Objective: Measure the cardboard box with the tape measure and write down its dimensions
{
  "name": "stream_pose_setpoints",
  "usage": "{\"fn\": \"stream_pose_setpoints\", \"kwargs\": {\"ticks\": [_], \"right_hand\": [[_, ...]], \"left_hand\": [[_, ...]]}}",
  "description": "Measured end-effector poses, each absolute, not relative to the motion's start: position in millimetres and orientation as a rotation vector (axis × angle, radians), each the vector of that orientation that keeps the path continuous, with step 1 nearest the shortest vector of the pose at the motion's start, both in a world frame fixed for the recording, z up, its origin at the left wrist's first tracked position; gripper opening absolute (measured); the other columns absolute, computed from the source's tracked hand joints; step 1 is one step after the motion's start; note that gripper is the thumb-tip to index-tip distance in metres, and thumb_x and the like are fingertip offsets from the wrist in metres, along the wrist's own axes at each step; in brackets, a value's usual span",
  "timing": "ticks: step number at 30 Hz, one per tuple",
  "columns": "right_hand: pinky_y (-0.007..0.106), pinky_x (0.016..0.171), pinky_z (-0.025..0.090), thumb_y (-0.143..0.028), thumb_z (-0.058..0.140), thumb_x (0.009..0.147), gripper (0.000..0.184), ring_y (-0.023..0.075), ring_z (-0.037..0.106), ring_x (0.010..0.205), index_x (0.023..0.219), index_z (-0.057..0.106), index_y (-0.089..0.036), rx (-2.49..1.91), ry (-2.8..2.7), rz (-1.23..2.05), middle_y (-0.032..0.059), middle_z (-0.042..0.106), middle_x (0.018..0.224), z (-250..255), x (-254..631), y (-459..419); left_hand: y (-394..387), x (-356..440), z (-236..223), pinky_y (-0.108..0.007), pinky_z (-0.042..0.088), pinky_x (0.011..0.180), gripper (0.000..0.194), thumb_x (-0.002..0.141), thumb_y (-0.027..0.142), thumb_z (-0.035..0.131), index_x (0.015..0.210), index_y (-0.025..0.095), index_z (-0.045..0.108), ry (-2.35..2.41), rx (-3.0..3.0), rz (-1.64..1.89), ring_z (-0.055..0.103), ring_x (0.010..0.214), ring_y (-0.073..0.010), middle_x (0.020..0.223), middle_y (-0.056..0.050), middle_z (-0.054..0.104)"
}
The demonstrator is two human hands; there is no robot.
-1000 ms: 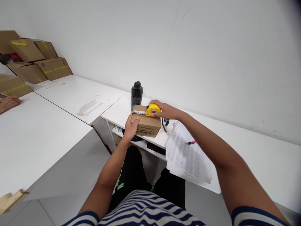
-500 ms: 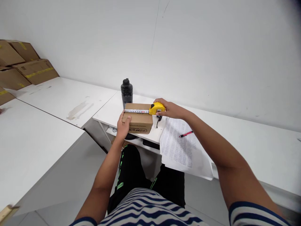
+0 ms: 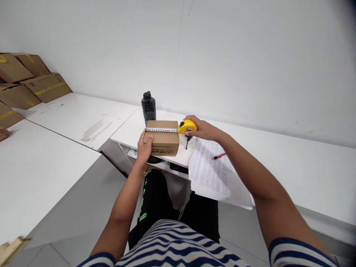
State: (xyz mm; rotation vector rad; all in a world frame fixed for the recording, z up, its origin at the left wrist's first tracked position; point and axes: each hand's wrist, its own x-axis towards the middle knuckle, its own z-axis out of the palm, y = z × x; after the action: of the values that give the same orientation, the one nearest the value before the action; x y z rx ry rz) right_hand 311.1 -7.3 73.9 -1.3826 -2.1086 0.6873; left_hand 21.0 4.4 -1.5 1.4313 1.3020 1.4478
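Observation:
A small cardboard box [image 3: 164,138] with dark printing on its front sits near the front edge of the white desk. My left hand [image 3: 145,146] grips its left side, thumb on top and fingers at the far left edge by the end of the blade. In my right hand [image 3: 198,128] is a yellow tape measure [image 3: 187,127], held at the box's right edge. Its white blade [image 3: 162,130] lies across the box top from left to right. A black wrist strap [image 3: 188,142] hangs below the tape case.
Behind the box stands a dark bottle [image 3: 148,107]. Printed papers [image 3: 208,174] with a red pen [image 3: 219,156] on them overhang the desk's front edge at right. Cardboard boxes [image 3: 50,87] are stacked at far left. Another person's hand [image 3: 4,133] rests on the left table.
The tape case has shifted slightly right, and a little more blade shows across the box top. At the left edge, the other person's hand has come further into view.

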Motion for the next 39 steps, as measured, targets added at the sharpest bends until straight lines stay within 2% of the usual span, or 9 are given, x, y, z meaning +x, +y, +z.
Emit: {"fn": "stream_pose_setpoints", "kwargs": {"ticks": [3,9,11,15,19,23,27,34,39], "right_hand": [[0.044,0.081,0.054,-0.044,0.064,0.081,0.058,0.0281,0.063,0.098,0.136,0.046,-0.033,-1.392,-2.093,0.656,0.0054,0.064,0.122,70.1,312.1,-7.4],[0.047,0.091,0.054,-0.05,0.072,0.075,0.093,0.0316,0.057,0.119,0.154,0.026,-0.033,-1.431,-1.951,0.628,0.0114,0.048,0.145,52.6,324.1,-18.2],[0.047,0.09,0.054,-0.05,0.069,0.078,0.087,0.0306,0.058,0.118,0.153,0.029,-0.032,-1.467,-1.895,0.576,0.012,0.049,0.145,42.2,341.7,-28.0],[0.049,0.086,0.053,-0.041,0.046,0.093,0.049,0.03,0.063,0.105,0.139,0.052,-0.026,-1.782,-1.8,0.283,0.0132,0.064,0.124,11.2,401.3,-56.2],[0.044,0.073,0.051,-0.027,0.047,0.089,0.047,0.0293,0.066,0.085,0.135,0.058,-0.027,-2.241,-1.856,0.172,0.014,0.07,0.109,-26.9,452.5,-85.0],[0.038,0.07,0.046,-0.026,0.048,0.09,0.037,0.0226,0.062,0.071,0.123,0.066,-0.025,-2.203,-1.959,0.181,0.0129,0.07,0.102,-56.3,464.1,-96.6],[0.037,0.076,0.043,-0.023,0.042,0.094,0.033,0.0222,0.061,0.079,0.117,0.066,-0.023,-2.121,-2.001,0.096,0.0117,0.07,0.101,-64.0,459.6,-98.2],[0.035,0.062,0.041,-0.02,0.036,0.093,0.041,0.0251,0.061,0.077,0.124,0.061,-0.015,-2.156,-2.026,0.105,0.0158,0.067,0.103,-62.5,451.2,-100.0],[0.04,0.079,0.052,-0.037,0.047,0.094,0.053,0.0288,0.06,0.107,0.145,0.042,-0.023,-1.705,-1.861,0.22,0.0158,0.053,0.133,-30.5,404.0,-76.8]], "left_hand": [[4.9,21.1,-2.4,-0.038,0.036,0.117,0.051,0.088,0.032,0.059,0.137,0.02,0.056,1.313,1.446,1.454,0.054,0.13,-0.0234,0.139,-0.007,0.061],[8.5,20.3,-7.1,-0.038,0.034,0.118,0.051,0.087,0.034,0.059,0.136,0.02,0.057,1.338,1.46,1.474,0.052,0.134,-0.0243,0.14,-0.008,0.059],[11.7,19.1,-9.6,-0.038,0.035,0.117,0.051,0.087,0.035,0.059,0.136,0.02,0.057,1.344,1.479,1.466,0.053,0.132,-0.024,0.14,-0.008,0.06],[20.8,17.6,-14.8,-0.034,0.039,0.114,0.053,0.087,0.039,0.06,0.136,0.021,0.057,1.374,1.493,1.464,0.056,0.128,-0.0224,0.136,-0.007,0.062],[31.6,20.3,-18.2,-0.035,0.041,0.112,0.054,0.084,0.039,0.062,0.135,0.02,0.058,1.381,1.463,1.515,0.058,0.126,-0.0225,0.135,-0.007,0.063],[38.4,24.0,-19.8,-0.035,0.042,0.112,0.058,0.082,0.04,0.062,0.137,0.02,0.055,1.354,1.438,1.545,0.058,0.125,-0.0221,0.135,-0.007,0.063],[41.2,26.1,-20.6,-0.035,0.042,0.112,0.057,0.083,0.039,0.061,0.137,0.021,0.055,1.329,1.444,1.572,0.057,0.126,-0.0221,0.138,-0.007,0.06],[36.4,24.5,-16.1,-0.034,0.042,0.11,0.056,0.081,0.036,0.061,0.134,0.018,0.058,1.386,1.392,1.572,0.058,0.123,-0.0222,0.133,-0.007,0.063],[33.7,20.8,-18.0,-0.032,0.041,0.11,0.054,0.083,0.036,0.062,0.133,0.018,0.059,1.367,1.42,1.581,0.058,0.123,-0.0214,0.133,-0.008,0.063]]}}
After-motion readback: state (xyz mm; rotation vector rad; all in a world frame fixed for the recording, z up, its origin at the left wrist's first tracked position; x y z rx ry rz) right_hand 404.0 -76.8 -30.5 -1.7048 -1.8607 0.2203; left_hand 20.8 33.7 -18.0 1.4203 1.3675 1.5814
